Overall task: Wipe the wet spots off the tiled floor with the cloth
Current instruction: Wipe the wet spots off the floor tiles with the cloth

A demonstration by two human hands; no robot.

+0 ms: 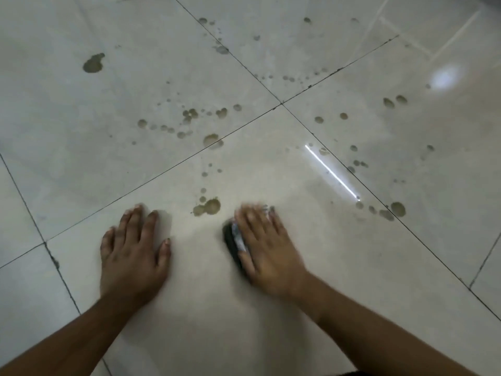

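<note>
The pale tiled floor (pixel 339 253) is speckled with several brownish wet spots. One blotch (pixel 208 207) lies just beyond and between my hands, a large one (pixel 93 63) sits far left, and a cluster (pixel 189 115) marks the middle. My right hand (pixel 267 246) presses flat on a dark cloth (pixel 234 246), fingers straight; most of the cloth is hidden under the palm and the hand is blurred. My left hand (pixel 134 251) rests flat on the bare tile to the left, fingers spread, holding nothing.
Dark grout lines (pixel 280 103) cross the floor diagonally. More droplets (pixel 398 208) lie to the right along a grout line. A bright streak of reflected light (pixel 332 172) and a round glare (pixel 444 77) shine on the right tiles.
</note>
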